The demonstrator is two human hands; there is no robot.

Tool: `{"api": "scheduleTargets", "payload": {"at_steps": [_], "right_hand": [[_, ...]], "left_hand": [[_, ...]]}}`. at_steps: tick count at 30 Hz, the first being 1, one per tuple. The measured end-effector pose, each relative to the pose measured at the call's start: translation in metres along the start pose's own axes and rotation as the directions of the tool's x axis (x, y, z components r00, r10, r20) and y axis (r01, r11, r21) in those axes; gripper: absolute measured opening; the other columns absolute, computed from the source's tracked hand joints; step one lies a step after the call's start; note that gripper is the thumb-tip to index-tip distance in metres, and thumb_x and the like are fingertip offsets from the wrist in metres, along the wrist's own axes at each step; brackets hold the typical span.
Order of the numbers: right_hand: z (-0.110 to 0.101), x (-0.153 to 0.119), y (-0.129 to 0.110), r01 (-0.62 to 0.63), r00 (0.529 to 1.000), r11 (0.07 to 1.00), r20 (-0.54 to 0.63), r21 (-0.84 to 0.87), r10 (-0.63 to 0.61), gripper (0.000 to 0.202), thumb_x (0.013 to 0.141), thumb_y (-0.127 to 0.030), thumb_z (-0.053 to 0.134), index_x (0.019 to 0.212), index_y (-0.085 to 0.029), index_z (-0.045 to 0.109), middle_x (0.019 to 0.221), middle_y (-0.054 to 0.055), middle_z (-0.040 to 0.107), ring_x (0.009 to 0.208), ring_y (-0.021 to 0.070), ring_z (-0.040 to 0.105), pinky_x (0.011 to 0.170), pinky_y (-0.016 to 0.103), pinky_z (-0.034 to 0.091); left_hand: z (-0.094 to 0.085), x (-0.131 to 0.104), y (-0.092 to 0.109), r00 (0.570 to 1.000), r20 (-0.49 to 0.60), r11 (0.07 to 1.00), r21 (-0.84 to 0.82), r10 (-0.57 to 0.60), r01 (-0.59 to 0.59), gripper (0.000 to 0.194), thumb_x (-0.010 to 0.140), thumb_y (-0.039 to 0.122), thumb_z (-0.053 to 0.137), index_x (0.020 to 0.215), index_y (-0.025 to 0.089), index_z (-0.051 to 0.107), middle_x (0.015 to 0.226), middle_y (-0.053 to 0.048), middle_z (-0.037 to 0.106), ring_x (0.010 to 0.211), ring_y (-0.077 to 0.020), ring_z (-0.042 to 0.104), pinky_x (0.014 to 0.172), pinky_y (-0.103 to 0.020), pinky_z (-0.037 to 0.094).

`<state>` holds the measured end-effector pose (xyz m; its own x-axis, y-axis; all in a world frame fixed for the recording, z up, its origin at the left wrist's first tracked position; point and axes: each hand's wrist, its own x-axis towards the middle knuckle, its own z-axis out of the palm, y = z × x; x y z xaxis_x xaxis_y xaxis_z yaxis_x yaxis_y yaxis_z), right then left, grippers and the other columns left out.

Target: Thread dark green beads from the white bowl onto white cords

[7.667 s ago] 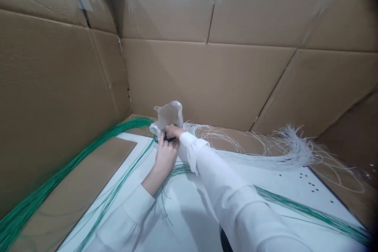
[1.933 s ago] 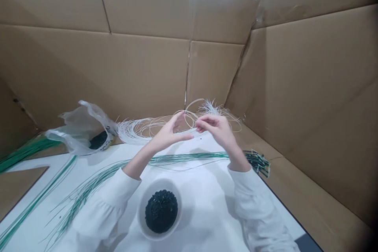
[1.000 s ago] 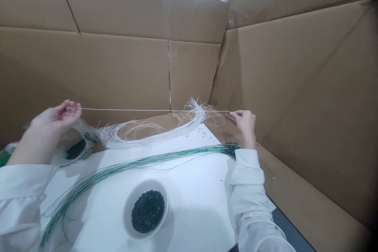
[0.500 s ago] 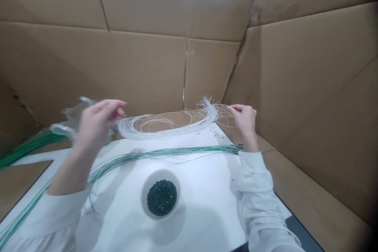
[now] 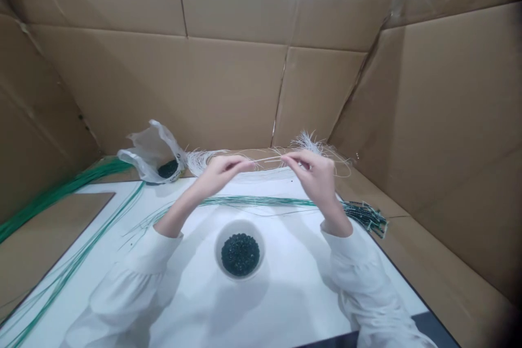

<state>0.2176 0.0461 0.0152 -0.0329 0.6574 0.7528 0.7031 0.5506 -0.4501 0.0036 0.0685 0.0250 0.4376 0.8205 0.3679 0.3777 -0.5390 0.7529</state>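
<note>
Thin white strands (image 5: 267, 160) stretch between my two hands above the back of the table. My left hand (image 5: 226, 173) pinches one end with thumb and fingers together. My right hand (image 5: 313, 174) pinches the other side, its fingertips close to the left ones. Behind both hands lies a bundle of white strands (image 5: 198, 162), its frayed end (image 5: 308, 142) standing up at the right; my hands hide part of it. Nearer to me stands a white bowl (image 5: 218, 253) full of dark green beads (image 5: 240, 254).
Green strands (image 5: 261, 201) run across the white table (image 5: 277, 304), with dark beaded ends (image 5: 367, 216) at the right. A plastic bag (image 5: 149, 147) with dark beads sits at the back left, near more green strands (image 5: 69, 182). Cardboard walls (image 5: 236, 87) enclose the back and sides.
My hands have come together from far apart, the left moving right and the right moving inward. White strands now span between them. The view has shifted left.
</note>
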Motion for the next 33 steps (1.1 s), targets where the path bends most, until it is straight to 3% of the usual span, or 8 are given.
{"api": "scheduleTargets", "payload": {"at_steps": [5,10,14,18,20,23,28,33], "right_hand": [[-0.012,0.012,0.031,-0.125,0.991,0.991,0.061,0.048,0.122,0.023,0.076,-0.036,0.053,0.072,-0.019,0.067,0.061,0.001,0.06,0.052,0.0113,0.045,0.054,0.025,0.035],[-0.012,0.019,0.063,-0.333,0.942,0.902,0.049,0.276,0.332,0.017,0.069,-0.033,0.059,0.069,-0.017,0.065,0.059,0.0,0.055,0.053,0.0102,0.043,0.05,0.024,0.032],[-0.009,0.021,0.081,-0.563,0.809,0.553,0.274,0.614,0.52,0.01,0.064,-0.026,0.063,0.068,-0.016,0.064,0.056,-0.002,0.047,0.048,0.0067,0.033,0.044,0.022,0.028],[0.004,0.021,0.078,-0.682,0.717,0.306,0.525,0.664,0.459,0.011,0.065,-0.021,0.059,0.074,-0.015,0.063,0.052,-0.005,0.037,0.045,0.0058,0.027,0.042,0.02,0.027],[0.012,0.019,0.071,-0.706,0.694,0.202,0.606,0.678,0.389,0.011,0.068,-0.018,0.056,0.078,-0.015,0.062,0.054,-0.005,0.036,0.045,0.0057,0.027,0.042,0.02,0.028],[0.02,0.017,0.057,-0.72,0.681,0.128,0.659,0.682,0.319,0.011,0.072,-0.016,0.053,0.081,-0.016,0.059,0.056,-0.005,0.036,0.045,0.0059,0.028,0.041,0.019,0.028],[0.023,0.014,0.041,-0.73,0.673,0.126,0.675,0.671,0.304,0.009,0.074,-0.016,0.051,0.081,-0.015,0.057,0.054,-0.006,0.033,0.043,0.006,0.025,0.041,0.02,0.027],[0.026,0.012,0.033,-0.74,0.658,0.1,0.684,0.665,0.315,0.009,0.071,-0.016,0.055,0.08,-0.015,0.058,0.052,-0.007,0.032,0.044,0.0056,0.025,0.042,0.02,0.025]], "left_hand": [[-0.054,-0.013,-0.026,0.949,-0.285,0.991,-0.049,-0.132,0.124,0.022,0.069,0.038,0.06,0.073,0.018,0.07,0.072,-0.003,0.067,0.069,-0.0157,0.054,0.061,-0.021,0.039],[-0.104,-0.04,-0.048,0.908,-0.282,0.949,-0.025,-0.309,0.315,0.02,0.064,0.034,0.066,0.071,0.015,0.069,0.072,-0.003,0.067,0.065,-0.0128,0.054,0.055,-0.017,0.039],[-0.132,-0.066,-0.067,0.737,-0.553,0.895,-0.039,-0.39,0.445,0.017,0.063,0.029,0.068,0.076,0.018,0.068,0.07,0.002,0.065,0.067,-0.0127,0.051,0.05,-0.016,0.035],[-0.134,-0.071,-0.084,0.58,-0.756,0.775,0.158,-0.304,0.612,0.009,0.057,0.024,0.07,0.055,0.019,0.062,0.048,0.002,0.051,0.066,-0.0184,0.054,0.046,-0.018,0.033],[-0.12,-0.063,-0.081,0.6,-0.771,0.756,0.258,-0.213,0.601,0.013,0.054,0.019,0.071,0.051,0.019,0.059,0.051,0.001,0.049,0.075,-0.0222,0.056,0.052,-0.02,0.037],[-0.084,-0.047,-0.058,0.706,-0.708,0.846,0.357,-0.031,0.395,0.011,0.057,0.018,0.069,0.067,0.021,0.064,0.074,-0.002,0.06,0.089,-0.0219,0.054,0.067,-0.023,0.042],[-0.022,-0.031,-0.012,0.98,-0.168,0.994,-0.015,-0.105,0.104,0.015,0.064,0.028,0.065,0.077,0.022,0.069,0.086,-0.003,0.067,0.076,-0.0177,0.058,0.065,-0.022,0.043],[0.02,-0.028,-0.016,0.976,0.178,0.969,-0.189,-0.126,0.16,0.023,0.064,0.033,0.066,0.085,0.023,0.069,0.091,-0.005,0.068,0.079,-0.021,0.06,0.07,-0.029,0.046]]}}
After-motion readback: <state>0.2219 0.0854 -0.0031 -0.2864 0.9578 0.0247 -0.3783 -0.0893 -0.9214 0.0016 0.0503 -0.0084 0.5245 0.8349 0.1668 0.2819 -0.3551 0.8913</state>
